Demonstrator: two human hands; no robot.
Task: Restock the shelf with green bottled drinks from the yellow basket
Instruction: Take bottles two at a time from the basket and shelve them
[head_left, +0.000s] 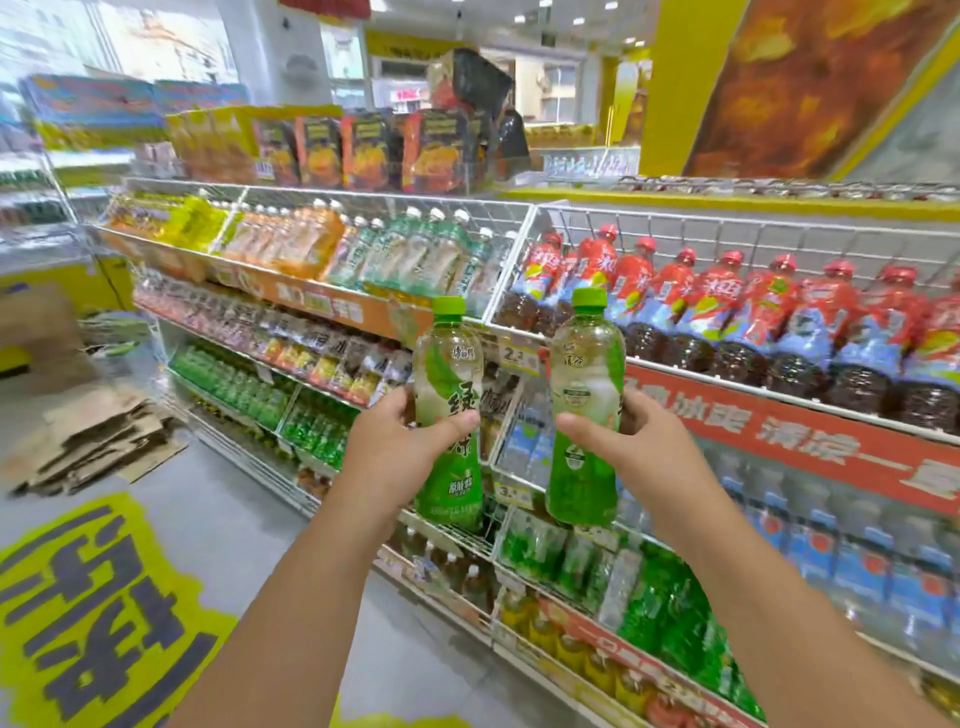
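I hold two green-capped bottled drinks upright in front of the shelf. My left hand (400, 441) grips the left green bottle (449, 415) around its middle. My right hand (628, 441) grips the right green bottle (587, 410) the same way. Both bottles have green labels and pale liquid. They hover at the height of the middle shelf (779, 400), just in front of its white wire divider (511, 270). Similar green bottles (670, 608) lie in a lower compartment below my right hand. The yellow basket is out of view.
Red-capped dark drinks (727, 312) fill the upper right compartment; blue-labelled bottles (857, 561) sit below them. Flattened cardboard (98, 441) lies on the floor at left. A yellow floor graphic (93, 613) covers the near floor.
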